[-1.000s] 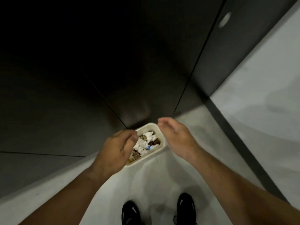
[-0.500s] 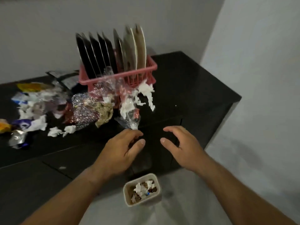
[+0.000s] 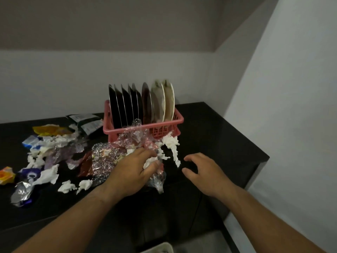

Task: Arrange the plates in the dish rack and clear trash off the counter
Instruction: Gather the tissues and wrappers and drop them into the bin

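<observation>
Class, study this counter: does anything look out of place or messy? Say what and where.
Yes. Crumpled trash litters the black counter left of and in front of the pink dish rack: white tissue scraps, foil, wrappers. The left hand grips clear plastic wrap there. The plates stand upright in the rack, orderly.

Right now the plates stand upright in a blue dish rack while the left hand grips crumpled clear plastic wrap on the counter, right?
Not quite. The head view shows the dish rack is pink, not blue. The plates do stand upright in it, and the left hand grips crumpled clear plastic wrap on the counter.
</observation>
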Motion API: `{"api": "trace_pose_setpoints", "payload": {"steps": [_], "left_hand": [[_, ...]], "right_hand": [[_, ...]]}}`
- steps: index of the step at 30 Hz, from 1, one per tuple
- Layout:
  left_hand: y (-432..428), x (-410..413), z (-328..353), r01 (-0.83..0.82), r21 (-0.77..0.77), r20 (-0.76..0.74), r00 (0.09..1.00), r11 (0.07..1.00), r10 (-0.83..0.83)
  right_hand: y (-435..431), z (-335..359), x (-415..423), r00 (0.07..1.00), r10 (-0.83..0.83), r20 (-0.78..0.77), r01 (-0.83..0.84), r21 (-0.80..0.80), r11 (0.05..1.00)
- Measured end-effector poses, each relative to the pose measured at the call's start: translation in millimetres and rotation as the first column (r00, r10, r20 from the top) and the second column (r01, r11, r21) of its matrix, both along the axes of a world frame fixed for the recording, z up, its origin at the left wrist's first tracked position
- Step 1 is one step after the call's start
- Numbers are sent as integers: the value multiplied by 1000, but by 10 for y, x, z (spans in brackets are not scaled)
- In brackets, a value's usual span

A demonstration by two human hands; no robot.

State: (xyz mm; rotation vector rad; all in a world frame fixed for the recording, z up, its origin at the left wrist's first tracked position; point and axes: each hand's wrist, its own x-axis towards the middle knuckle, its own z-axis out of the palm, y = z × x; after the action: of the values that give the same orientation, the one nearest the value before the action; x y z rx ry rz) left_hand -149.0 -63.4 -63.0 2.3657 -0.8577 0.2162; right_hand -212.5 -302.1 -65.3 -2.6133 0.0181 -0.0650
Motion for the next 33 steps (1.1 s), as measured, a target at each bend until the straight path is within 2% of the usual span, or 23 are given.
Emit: {"api": "trace_pose_setpoints", "payload": {"steps": [8, 13, 20, 25, 29, 33], "left_hand": [[-93, 533, 18, 52, 65, 14, 999, 997, -53], [-267, 768, 37, 35, 82, 41, 998, 996, -38], [-470, 939, 89, -99, 27, 44, 994, 995, 97], [-646, 1011, 51, -189, 15, 67, 980, 982, 188], [-811, 1076, -29, -224, 52, 35, 974, 973, 222], [-954, 1153, -58, -269, 29, 26, 963, 963, 268]], "right_hand": [[-45, -221, 463, 986, -46, -158, 22, -150, 988], [-179, -238, 915, 990, 10, -144, -47, -253, 966], [-339, -375, 1728, 977, 120, -173, -178, -375, 910], [-312, -558, 2077, 980, 93, -174, -140, -279, 950], [-394, -634, 2105, 984, 138, -115, -166, -293, 941], [-632, -486, 2077, 983, 180, -48, -184, -125, 975]]}}
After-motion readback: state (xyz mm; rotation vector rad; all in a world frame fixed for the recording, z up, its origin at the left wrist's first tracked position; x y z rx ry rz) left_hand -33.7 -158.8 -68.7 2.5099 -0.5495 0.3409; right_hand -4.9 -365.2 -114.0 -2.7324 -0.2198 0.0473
